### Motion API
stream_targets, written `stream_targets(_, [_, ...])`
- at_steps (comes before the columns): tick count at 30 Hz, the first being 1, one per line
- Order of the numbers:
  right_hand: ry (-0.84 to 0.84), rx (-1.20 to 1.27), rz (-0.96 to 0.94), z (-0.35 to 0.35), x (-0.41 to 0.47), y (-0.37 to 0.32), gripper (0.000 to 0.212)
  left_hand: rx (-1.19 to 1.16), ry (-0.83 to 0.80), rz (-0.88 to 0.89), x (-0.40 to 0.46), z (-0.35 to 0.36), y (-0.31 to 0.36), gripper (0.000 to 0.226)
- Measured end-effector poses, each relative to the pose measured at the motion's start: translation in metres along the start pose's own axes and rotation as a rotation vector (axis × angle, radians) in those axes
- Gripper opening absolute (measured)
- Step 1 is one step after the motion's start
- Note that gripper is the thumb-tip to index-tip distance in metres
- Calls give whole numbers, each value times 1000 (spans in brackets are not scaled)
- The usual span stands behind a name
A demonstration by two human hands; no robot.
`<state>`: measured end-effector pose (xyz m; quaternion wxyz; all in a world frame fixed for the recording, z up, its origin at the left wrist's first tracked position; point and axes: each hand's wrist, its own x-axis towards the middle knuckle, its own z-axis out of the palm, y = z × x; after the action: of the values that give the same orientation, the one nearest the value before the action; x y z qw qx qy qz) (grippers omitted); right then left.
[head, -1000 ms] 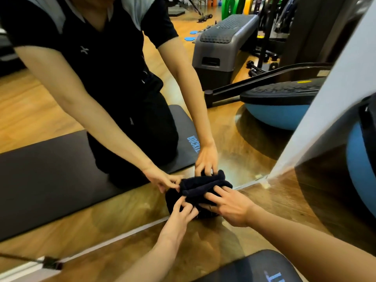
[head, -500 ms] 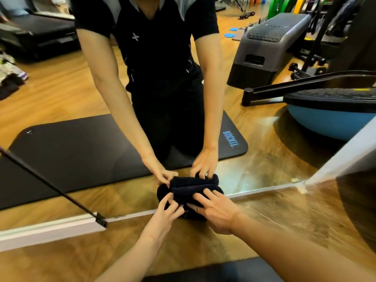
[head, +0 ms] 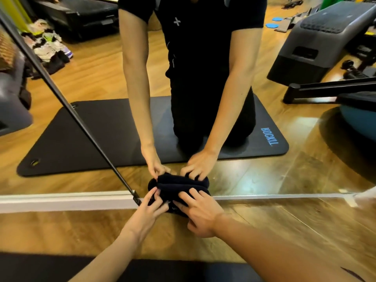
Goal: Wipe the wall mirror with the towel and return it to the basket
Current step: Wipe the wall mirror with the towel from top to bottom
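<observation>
A bunched dark navy towel point(head: 173, 193) sits on the wooden floor, pressed against the foot of the wall mirror point(head: 254, 176). My left hand point(head: 149, 208) pinches its left end with curled fingers. My right hand point(head: 200, 210) lies on its right side, fingers spread and bent over the cloth. The mirror shows my kneeling reflection holding the same towel. No basket is in view.
A white baseboard point(head: 61, 201) runs along the mirror's bottom edge. A black exercise mat point(head: 61, 267) lies under me at the frame's bottom. Reflected in the glass are another mat, a grey step platform, a blue balance ball and a thin black diagonal rod point(head: 81, 119).
The view has swung left and the mirror's bottom edge now lies level. Both hands stay on the towel at the mirror's base, shifting it slightly left.
</observation>
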<state>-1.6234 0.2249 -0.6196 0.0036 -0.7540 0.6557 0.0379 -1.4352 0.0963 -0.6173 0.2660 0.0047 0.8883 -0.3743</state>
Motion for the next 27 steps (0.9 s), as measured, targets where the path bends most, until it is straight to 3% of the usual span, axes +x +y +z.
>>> stream_targets(10, [51,-30,-38,-2,68,-55,69,-161,-46,-152,-43,47,-14,68])
stream_targets(13, [142,-90,-51,12,72,-54,58,-249,-1,-184,-42,47,-16,64])
stream_targets(19, [328,-187,-97,6,62,-48,51,-516,203,-314,-49,48,-20,78])
stream_targets(21, [384,-206,-86,2,62,-46,47,-557,253,-404,-54,37,-14,71])
stream_targets(24, [441,-202,-84,-1,68,-41,38,-648,211,-522,-50,22,-11,76])
stream_targets(27, [488,-161,-92,-2,71,-39,25,-663,170,-521,-41,16,-11,75])
